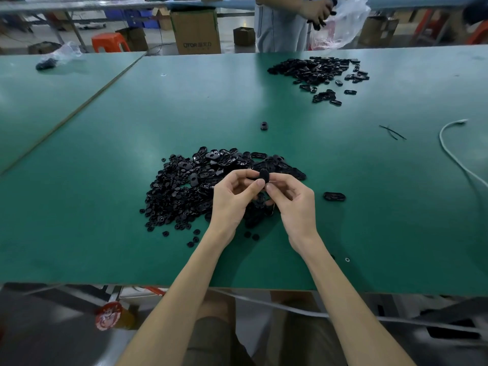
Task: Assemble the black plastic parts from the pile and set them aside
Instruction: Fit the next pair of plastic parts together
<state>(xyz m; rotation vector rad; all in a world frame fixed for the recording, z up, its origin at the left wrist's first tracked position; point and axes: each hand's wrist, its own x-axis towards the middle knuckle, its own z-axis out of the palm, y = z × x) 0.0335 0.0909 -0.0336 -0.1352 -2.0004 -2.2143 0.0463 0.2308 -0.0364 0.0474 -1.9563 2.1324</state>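
Arms bare, coming up from bottom edge, angling toward each other. Left hand (231, 199) and right hand (297, 204) meet up front, fingers curled, thumbs almost touching. Both pinch same small part (264, 176) at fingertips.

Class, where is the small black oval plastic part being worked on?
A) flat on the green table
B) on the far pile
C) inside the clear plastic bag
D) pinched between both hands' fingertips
D: the left hand and right hand both pinch the small black oval plastic part.
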